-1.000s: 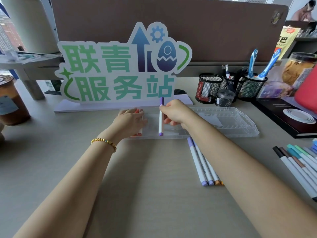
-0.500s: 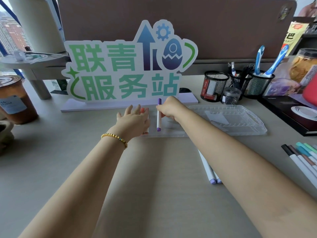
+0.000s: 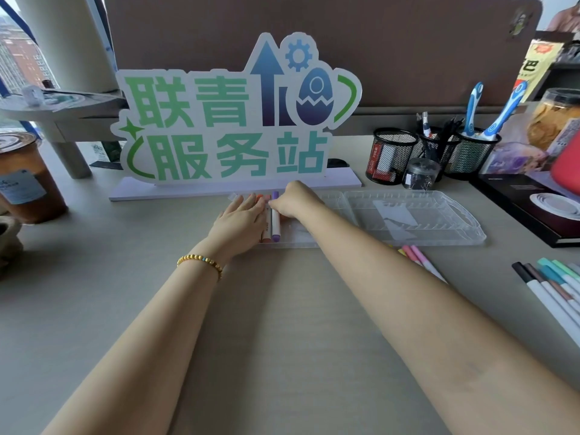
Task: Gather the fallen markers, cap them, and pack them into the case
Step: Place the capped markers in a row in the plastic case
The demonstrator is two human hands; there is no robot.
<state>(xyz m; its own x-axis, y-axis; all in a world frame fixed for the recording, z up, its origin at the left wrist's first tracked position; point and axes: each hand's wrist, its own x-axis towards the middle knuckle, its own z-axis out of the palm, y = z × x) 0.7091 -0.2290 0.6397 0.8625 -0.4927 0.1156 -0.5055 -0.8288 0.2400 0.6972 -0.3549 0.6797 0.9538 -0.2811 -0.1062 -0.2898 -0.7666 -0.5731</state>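
Observation:
A clear plastic case (image 3: 433, 237) lies open on the desk before the sign. At its left end, a white marker with purple caps (image 3: 275, 226) lies in the tray beside orange and pink ones (image 3: 266, 229). My right hand (image 3: 295, 199) grips the purple marker near its far end. My left hand (image 3: 243, 221) lies flat with straight fingers over the markers at the case's left edge. Pink markers (image 3: 419, 257) lie on the desk just right of my right forearm. Several more capped markers (image 3: 552, 284) lie at the right edge.
A big green-lettered sign (image 3: 232, 127) stands right behind the case. Black mesh pen cups (image 3: 392, 155) and a small jar (image 3: 420, 174) stand at the back right, a black box (image 3: 527, 202) beside them. An iced drink cup (image 3: 22, 180) stands at the left.
My right hand has lowered the purple marker from a raised position into the case beside the others. My left hand has flattened onto the packed markers. The view shifted slightly.

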